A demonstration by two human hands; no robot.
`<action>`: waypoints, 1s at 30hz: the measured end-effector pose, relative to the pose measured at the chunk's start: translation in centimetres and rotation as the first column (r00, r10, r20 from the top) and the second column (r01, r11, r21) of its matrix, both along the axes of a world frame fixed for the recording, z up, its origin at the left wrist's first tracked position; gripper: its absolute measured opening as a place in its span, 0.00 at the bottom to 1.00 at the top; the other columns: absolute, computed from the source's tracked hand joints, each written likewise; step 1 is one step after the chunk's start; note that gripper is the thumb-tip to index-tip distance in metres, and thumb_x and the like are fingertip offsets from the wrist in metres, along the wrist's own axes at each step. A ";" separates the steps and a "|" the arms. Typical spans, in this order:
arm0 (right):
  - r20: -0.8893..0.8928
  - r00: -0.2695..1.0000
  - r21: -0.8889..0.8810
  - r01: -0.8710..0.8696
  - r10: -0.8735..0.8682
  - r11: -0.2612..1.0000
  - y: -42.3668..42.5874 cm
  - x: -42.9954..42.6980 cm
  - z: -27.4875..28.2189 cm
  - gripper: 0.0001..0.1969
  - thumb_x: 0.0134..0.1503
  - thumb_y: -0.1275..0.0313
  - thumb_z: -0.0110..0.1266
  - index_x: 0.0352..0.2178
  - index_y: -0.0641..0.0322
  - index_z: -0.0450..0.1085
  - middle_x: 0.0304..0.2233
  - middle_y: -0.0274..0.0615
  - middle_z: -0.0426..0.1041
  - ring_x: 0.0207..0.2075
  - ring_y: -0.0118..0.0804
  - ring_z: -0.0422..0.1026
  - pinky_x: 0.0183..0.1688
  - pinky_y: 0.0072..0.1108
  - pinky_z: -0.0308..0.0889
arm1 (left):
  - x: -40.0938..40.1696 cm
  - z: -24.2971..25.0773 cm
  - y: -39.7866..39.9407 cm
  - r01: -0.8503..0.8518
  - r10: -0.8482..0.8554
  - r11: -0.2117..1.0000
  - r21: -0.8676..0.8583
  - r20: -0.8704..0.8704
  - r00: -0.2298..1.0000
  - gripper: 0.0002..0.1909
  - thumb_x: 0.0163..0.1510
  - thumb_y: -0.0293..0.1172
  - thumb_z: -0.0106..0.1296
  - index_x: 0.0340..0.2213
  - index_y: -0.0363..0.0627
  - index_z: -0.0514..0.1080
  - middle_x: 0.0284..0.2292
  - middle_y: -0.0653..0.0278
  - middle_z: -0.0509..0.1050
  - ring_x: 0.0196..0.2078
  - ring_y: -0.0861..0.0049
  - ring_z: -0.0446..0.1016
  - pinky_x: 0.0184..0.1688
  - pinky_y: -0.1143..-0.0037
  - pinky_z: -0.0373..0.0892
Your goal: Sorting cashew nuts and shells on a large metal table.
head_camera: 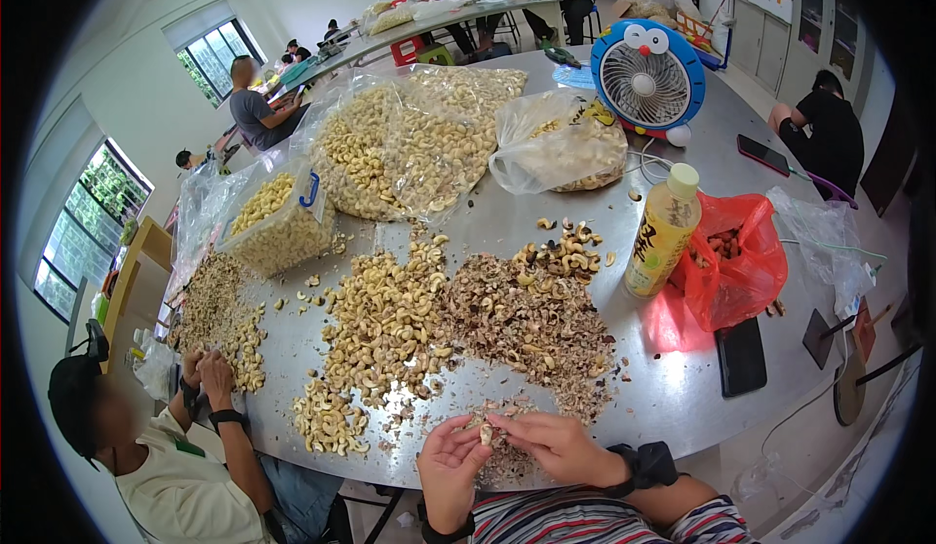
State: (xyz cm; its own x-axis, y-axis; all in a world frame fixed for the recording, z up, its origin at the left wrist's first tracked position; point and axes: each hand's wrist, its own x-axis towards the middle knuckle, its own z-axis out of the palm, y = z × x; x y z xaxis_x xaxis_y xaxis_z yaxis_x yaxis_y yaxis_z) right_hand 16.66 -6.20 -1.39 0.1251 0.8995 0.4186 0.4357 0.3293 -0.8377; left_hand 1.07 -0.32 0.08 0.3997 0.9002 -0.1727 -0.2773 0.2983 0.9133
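Note:
My left hand holds a single cashew nut between thumb and fingers over the edge of a metal table. My right hand has its fingertips at the same nut. Under both hands lie loose skin flakes. Beyond them spreads a brown heap of cashew skins, with darker nuts at its far end. Left of it is a large pile of cashews, and a smaller pile of pale cashews lies nearer the table's edge.
A co-worker sits at the left by a full plastic tub. Large clear bags of cashews stand behind the piles. To the right are a drink bottle, a red plastic bag, a black phone and a blue fan.

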 end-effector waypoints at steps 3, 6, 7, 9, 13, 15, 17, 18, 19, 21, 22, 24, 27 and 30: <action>-0.153 0.983 -0.092 -0.115 0.100 0.989 -0.1 0.2 0.3 0.22 0.50 0.77 0.48 0.49 0.52 0.62 0.25 0.44 0.67 0.25 0.41 0.67 0.29 0.22 0.65 | 0.0 0.3 -0.1 -0.005 0.005 1.000 0.011 -0.005 1.000 0.24 0.42 0.14 0.54 0.43 0.33 0.61 0.36 0.54 0.71 0.38 0.75 0.71 0.40 0.81 0.69; -0.204 0.969 -0.100 -0.164 0.141 0.981 -0.1 0.2 0.4 0.21 0.52 0.75 0.48 0.50 0.53 0.61 0.25 0.46 0.67 0.24 0.42 0.66 0.30 0.22 0.64 | 0.1 0.5 -0.1 -0.014 0.014 1.000 0.007 -0.017 1.000 0.24 0.43 0.14 0.54 0.43 0.33 0.61 0.36 0.53 0.71 0.38 0.76 0.71 0.40 0.81 0.68; -0.211 0.966 -0.121 -0.178 0.150 0.977 -0.2 0.2 0.3 0.21 0.52 0.75 0.48 0.50 0.53 0.60 0.26 0.47 0.68 0.25 0.42 0.67 0.31 0.22 0.64 | 0.1 0.5 -0.2 -0.021 0.022 1.000 0.014 -0.022 1.000 0.24 0.43 0.15 0.54 0.43 0.33 0.61 0.36 0.53 0.71 0.38 0.76 0.71 0.39 0.81 0.68; -0.218 0.963 -0.142 -0.192 0.158 0.971 -0.2 0.2 0.3 0.22 0.52 0.75 0.48 0.50 0.54 0.60 0.28 0.48 0.69 0.26 0.43 0.68 0.32 0.23 0.65 | 0.1 0.6 -0.2 -0.028 0.028 0.999 0.020 -0.027 0.999 0.23 0.43 0.15 0.54 0.43 0.33 0.61 0.36 0.53 0.71 0.38 0.76 0.71 0.39 0.81 0.68; -0.246 0.953 -0.159 -0.218 0.175 0.963 -0.2 0.4 0.7 0.22 0.53 0.75 0.48 0.50 0.54 0.60 0.36 0.49 0.70 0.32 0.44 0.71 0.35 0.21 0.65 | 0.1 0.6 -0.2 -0.028 0.028 1.000 0.014 -0.045 0.999 0.23 0.43 0.15 0.54 0.42 0.33 0.61 0.37 0.52 0.71 0.38 0.75 0.71 0.40 0.81 0.68; -0.251 0.950 -0.196 -0.238 0.186 0.951 -0.2 0.5 0.8 0.22 0.53 0.75 0.48 0.50 0.54 0.60 0.38 0.49 0.70 0.33 0.44 0.71 0.36 0.21 0.65 | 0.0 0.6 -0.1 -0.026 0.027 0.999 0.019 -0.046 0.999 0.24 0.42 0.15 0.54 0.42 0.32 0.61 0.37 0.51 0.71 0.39 0.75 0.71 0.40 0.81 0.68; -0.297 0.933 -0.197 -0.268 0.203 0.943 -0.3 0.5 0.8 0.22 0.53 0.76 0.47 0.51 0.54 0.59 0.39 0.49 0.70 0.35 0.41 0.72 0.37 0.20 0.65 | 0.0 0.6 -0.1 -0.022 0.023 0.999 0.023 -0.048 0.999 0.24 0.42 0.14 0.54 0.42 0.32 0.61 0.37 0.51 0.71 0.39 0.74 0.71 0.40 0.80 0.68; -0.298 0.933 -0.197 -0.269 0.203 0.943 -0.3 0.6 0.8 0.22 0.53 0.76 0.47 0.51 0.54 0.59 0.39 0.49 0.70 0.35 0.41 0.72 0.37 0.20 0.65 | 0.0 0.6 -0.1 -0.022 0.023 0.999 0.023 -0.048 0.999 0.24 0.42 0.14 0.54 0.42 0.32 0.61 0.37 0.51 0.71 0.39 0.74 0.71 0.40 0.80 0.68; -0.318 0.924 -0.213 -0.288 0.212 0.934 -0.3 0.6 0.8 0.22 0.53 0.76 0.47 0.51 0.53 0.59 0.40 0.49 0.70 0.36 0.39 0.72 0.38 0.20 0.65 | 0.0 0.6 -0.1 -0.019 0.020 1.000 0.024 -0.054 0.998 0.24 0.42 0.14 0.54 0.42 0.32 0.61 0.37 0.51 0.71 0.40 0.74 0.71 0.41 0.80 0.68; -0.339 0.915 -0.228 -0.306 0.219 0.924 -0.3 0.7 0.7 0.22 0.53 0.76 0.47 0.51 0.53 0.59 0.40 0.48 0.70 0.36 0.37 0.73 0.38 0.19 0.65 | -0.1 0.6 -0.1 -0.014 0.016 1.000 0.026 -0.060 0.998 0.24 0.42 0.14 0.54 0.42 0.32 0.61 0.37 0.51 0.71 0.40 0.74 0.71 0.41 0.80 0.68; -0.339 0.915 -0.229 -0.306 0.219 0.924 -0.3 0.7 0.6 0.23 0.53 0.76 0.47 0.51 0.52 0.59 0.40 0.48 0.70 0.37 0.36 0.73 0.38 0.19 0.65 | -0.1 0.6 -0.1 -0.007 0.009 1.000 0.030 -0.064 0.998 0.24 0.42 0.15 0.54 0.43 0.32 0.61 0.37 0.51 0.71 0.40 0.74 0.71 0.41 0.80 0.68; -0.338 0.915 -0.231 -0.307 0.220 0.923 -0.3 0.7 0.6 0.23 0.53 0.76 0.47 0.51 0.52 0.59 0.40 0.48 0.70 0.37 0.35 0.72 0.39 0.19 0.65 | -0.2 0.6 -0.1 0.000 0.002 0.999 0.036 -0.069 0.998 0.24 0.42 0.15 0.54 0.43 0.32 0.61 0.37 0.51 0.71 0.40 0.74 0.71 0.42 0.80 0.68; -0.337 0.916 -0.230 -0.306 0.220 0.924 -0.2 0.7 0.6 0.23 0.52 0.76 0.48 0.51 0.51 0.59 0.38 0.49 0.70 0.35 0.37 0.73 0.38 0.19 0.65 | -0.3 0.4 -0.1 -0.001 0.005 0.999 0.048 -0.083 0.997 0.24 0.42 0.14 0.54 0.42 0.33 0.61 0.37 0.52 0.71 0.40 0.75 0.71 0.42 0.81 0.67; -0.286 0.933 -0.265 -0.298 0.220 0.917 -0.3 0.7 0.9 0.24 0.52 0.77 0.48 0.51 0.49 0.58 0.34 0.49 0.70 0.31 0.41 0.72 0.35 0.21 0.66 | -0.3 0.5 -0.1 0.001 0.006 0.998 0.061 -0.104 0.995 0.23 0.42 0.14 0.54 0.42 0.33 0.61 0.37 0.52 0.72 0.39 0.75 0.71 0.42 0.81 0.67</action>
State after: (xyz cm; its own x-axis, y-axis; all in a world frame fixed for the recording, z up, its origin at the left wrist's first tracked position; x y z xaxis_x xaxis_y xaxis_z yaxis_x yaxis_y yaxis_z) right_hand 17.34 -6.48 -0.54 -0.0662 0.9916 0.1113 0.1373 0.1196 -0.9833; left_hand 0.76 -0.39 0.55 0.3801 0.9114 -0.1579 -0.1803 0.2404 0.9538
